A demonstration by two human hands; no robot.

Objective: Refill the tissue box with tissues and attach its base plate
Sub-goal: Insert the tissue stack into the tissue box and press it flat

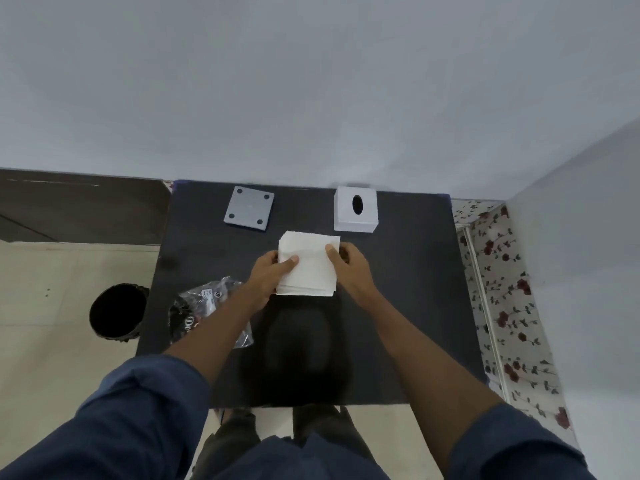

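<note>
Head view: a stack of white tissues (308, 263) lies at the middle of the black counter (408, 289), clamped from both sides, the left hand (268, 275) on its left edge, thumb on top, and the right hand (348, 268) on its right edge. Just beyond stands the white tissue box (355, 209), oval opening up; the grey base plate (248, 208) lies to its left. A crumpled plastic wrapper (204, 308) lies under the left forearm.
</note>
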